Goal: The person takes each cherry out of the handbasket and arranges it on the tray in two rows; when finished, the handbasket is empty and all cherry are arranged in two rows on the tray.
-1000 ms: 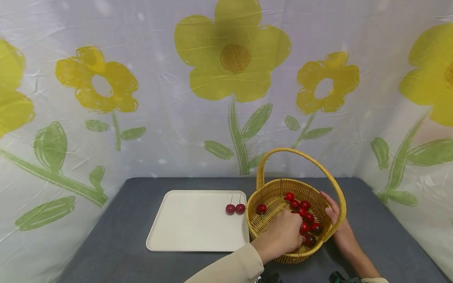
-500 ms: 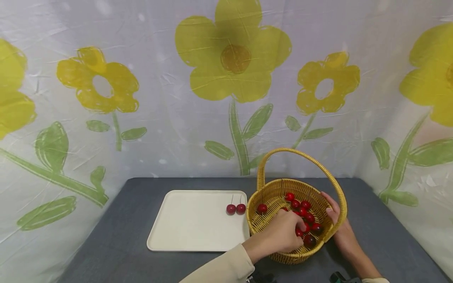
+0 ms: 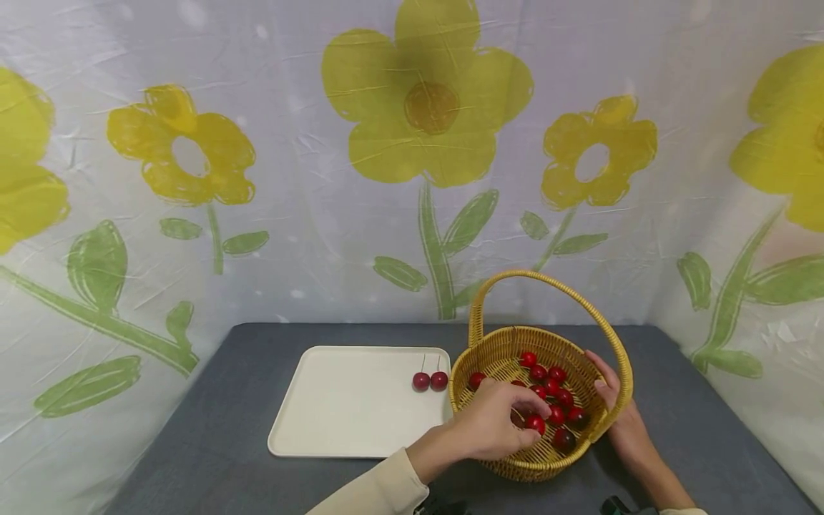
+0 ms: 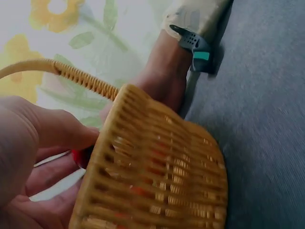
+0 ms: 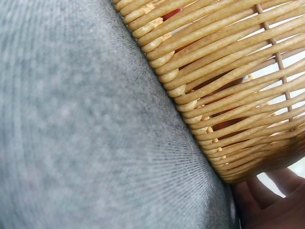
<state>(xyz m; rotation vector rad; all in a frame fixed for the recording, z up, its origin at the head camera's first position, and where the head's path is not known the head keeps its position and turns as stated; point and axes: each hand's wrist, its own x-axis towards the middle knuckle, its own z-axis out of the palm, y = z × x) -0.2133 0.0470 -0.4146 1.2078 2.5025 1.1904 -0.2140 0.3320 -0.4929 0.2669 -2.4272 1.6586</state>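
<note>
A yellow wicker basket (image 3: 515,470) with a tall arched handle holds several red cherries (image 3: 556,415). My left hand (image 3: 483,425) is over the basket's near left side, pinching a red cherry (image 3: 534,425) between thumb and fingers. In the left wrist view the pinched cherry (image 4: 82,157) shows partly, beside the basket rim (image 4: 97,157). My right hand (image 3: 621,418) grips the basket's right side at the rim, by the handle's base. From the right wrist, its fingers (image 5: 267,193) show against the wicker, partly hidden.
A white rectangular tray (image 3: 354,408) lies left of the basket, nearly touching it. Two dark red cherries (image 3: 429,381) with upright stems rest side by side near its right edge. A dark grey tabletop (image 3: 212,429) lies beneath; a flower-printed curtain (image 3: 290,214) stands behind.
My left hand has drawn back leftward and slightly up from among the cherries, with one cherry now visible in its fingers. The right hand and the basket stay nearly in place.
</note>
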